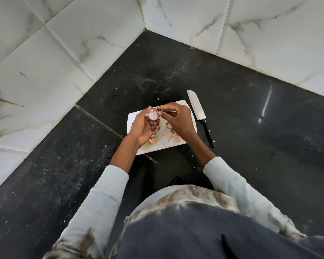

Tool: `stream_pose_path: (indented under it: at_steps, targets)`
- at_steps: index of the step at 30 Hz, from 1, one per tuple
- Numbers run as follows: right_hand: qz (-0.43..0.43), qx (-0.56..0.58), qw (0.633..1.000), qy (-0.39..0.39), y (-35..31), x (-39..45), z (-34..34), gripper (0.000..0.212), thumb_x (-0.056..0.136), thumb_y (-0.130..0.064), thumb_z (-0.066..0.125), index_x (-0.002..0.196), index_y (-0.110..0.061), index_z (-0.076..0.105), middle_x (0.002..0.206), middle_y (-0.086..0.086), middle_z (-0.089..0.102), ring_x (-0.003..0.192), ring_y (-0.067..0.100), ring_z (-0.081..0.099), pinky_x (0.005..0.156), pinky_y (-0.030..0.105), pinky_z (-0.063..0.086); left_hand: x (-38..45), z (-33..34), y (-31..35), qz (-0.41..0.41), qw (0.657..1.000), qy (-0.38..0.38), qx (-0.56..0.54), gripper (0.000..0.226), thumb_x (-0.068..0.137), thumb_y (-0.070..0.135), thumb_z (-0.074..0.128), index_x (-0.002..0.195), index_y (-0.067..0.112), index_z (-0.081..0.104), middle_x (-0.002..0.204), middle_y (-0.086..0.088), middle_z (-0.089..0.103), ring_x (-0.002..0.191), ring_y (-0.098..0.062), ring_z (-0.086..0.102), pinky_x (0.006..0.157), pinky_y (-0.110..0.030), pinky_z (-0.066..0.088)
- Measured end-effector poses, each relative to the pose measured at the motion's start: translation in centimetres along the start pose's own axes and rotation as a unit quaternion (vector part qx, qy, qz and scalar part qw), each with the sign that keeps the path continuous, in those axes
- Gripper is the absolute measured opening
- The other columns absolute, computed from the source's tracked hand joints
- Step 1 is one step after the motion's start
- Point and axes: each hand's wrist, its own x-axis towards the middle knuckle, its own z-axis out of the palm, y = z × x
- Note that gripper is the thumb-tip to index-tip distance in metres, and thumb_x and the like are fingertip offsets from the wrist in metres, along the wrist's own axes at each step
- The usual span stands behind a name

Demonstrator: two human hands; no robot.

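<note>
A halved purple onion (153, 114) with its pale cut face towards me sits in my left hand (144, 128), which grips it above a white cutting board (178, 143). My right hand (178, 119) pinches at the onion's upper right edge, fingertips on its skin. Orange-brown peel scraps (153, 140) and more peel pieces (175, 137) lie on the board under my hands. An onion end piece (168, 125) lies on the board, partly hidden by my right hand.
A knife (199, 114) with a black riveted handle lies on the black stone counter (251, 128) just right of the board, blade pointing away. White marble-look tiled walls (64, 53) meet in a corner behind. Crumbs speckle the counter at left.
</note>
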Motion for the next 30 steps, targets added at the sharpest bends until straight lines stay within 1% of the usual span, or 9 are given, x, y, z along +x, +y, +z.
stream_pose_path:
  at_steps: [3,6,10,12,15,17,22,26,30]
  targets:
    - [0.006,-0.003,1.000,-0.009,0.0,0.0,-0.2,0.024,0.092,-0.016,0.082,0.116,-0.012,0.080,0.110,0.000,0.079,0.099,0.008,0.075,0.092,0.023,0.060,0.0,0.4,0.2,0.011,1.000,0.008,-0.004,0.033,0.107,0.037,0.044,0.111,0.011,0.064,0.081,-0.005,0.066,0.071,-0.013,0.054,0.070,-0.030,0.049]
    - [0.010,-0.013,1.000,-0.013,0.0,-0.1,0.0,0.022,0.092,-0.014,0.082,0.113,-0.011,0.081,0.106,0.002,0.080,0.094,0.009,0.076,0.091,0.024,0.062,-0.1,0.8,0.3,0.019,0.999,0.008,0.030,0.039,0.106,0.035,0.033,0.093,0.012,0.063,0.074,-0.005,0.059,0.065,-0.014,0.040,0.063,-0.031,0.039]
    - [0.011,-0.011,1.000,-0.020,0.0,0.1,0.2,0.019,0.091,-0.016,0.083,0.109,-0.011,0.082,0.098,-0.002,0.081,0.088,0.005,0.077,0.088,0.024,0.063,0.1,1.3,0.0,0.025,0.993,0.042,0.107,0.058,0.108,0.058,0.034,0.076,0.016,0.058,0.061,0.001,0.051,0.056,-0.011,0.039,0.055,-0.027,0.037]
    - [0.009,-0.023,1.000,-0.014,-0.1,0.1,0.5,0.018,0.091,-0.019,0.082,0.108,-0.013,0.081,0.094,-0.006,0.080,0.085,0.002,0.076,0.085,0.021,0.063,0.1,1.7,-0.1,0.050,0.985,0.072,0.151,0.063,0.108,0.064,0.037,0.084,0.014,0.066,0.062,0.003,0.056,0.058,-0.009,0.046,0.058,-0.027,0.041]
    - [0.001,-0.033,0.999,-0.006,-0.2,0.2,0.7,0.021,0.091,-0.024,0.082,0.110,-0.015,0.080,0.095,-0.007,0.079,0.085,0.000,0.074,0.083,0.015,0.060,0.4,2.0,-0.2,0.083,0.969,0.112,0.205,0.064,0.110,0.060,0.034,0.119,0.010,0.074,0.097,-0.004,0.071,0.085,-0.013,0.062,0.078,-0.033,0.053]
    - [-0.007,-0.040,0.999,-0.005,-0.3,0.1,0.8,0.023,0.091,-0.026,0.082,0.112,-0.016,0.079,0.098,-0.006,0.080,0.086,-0.001,0.074,0.082,0.013,0.059,0.4,2.2,-0.2,0.093,0.963,0.114,0.227,0.066,0.111,0.060,0.030,0.126,0.013,0.073,0.106,-0.006,0.073,0.091,-0.015,0.065,0.085,-0.035,0.055]
    - [-0.020,-0.059,0.998,-0.009,-0.5,0.1,0.7,0.022,0.092,-0.026,0.081,0.110,-0.013,0.079,0.096,-0.003,0.080,0.085,0.005,0.075,0.083,0.023,0.064,0.6,2.3,-0.3,0.115,0.951,0.102,0.269,0.070,0.113,0.058,0.023,0.123,0.010,0.073,0.096,-0.007,0.071,0.080,-0.012,0.060,0.072,-0.026,0.052]
    - [-0.012,-0.093,0.996,-0.008,-0.8,0.1,1.2,0.015,0.091,-0.023,0.080,0.101,-0.012,0.077,0.085,-0.003,0.077,0.076,0.007,0.072,0.079,0.032,0.064,0.7,2.0,-0.8,0.150,0.943,0.098,0.280,0.060,0.115,0.050,0.028,0.105,0.010,0.071,0.079,-0.002,0.066,0.069,-0.011,0.057,0.058,-0.020,0.047]
    - [0.002,-0.114,0.993,-0.005,-1.0,-0.1,1.6,0.011,0.089,-0.022,0.079,0.091,-0.013,0.072,0.080,-0.001,0.073,0.073,0.013,0.069,0.077,0.039,0.062,0.7,1.6,-1.0,0.175,0.945,0.061,0.269,0.048,0.116,0.041,0.032,0.082,0.016,0.055,0.073,-0.001,0.057,0.064,-0.011,0.051,0.059,-0.025,0.044]
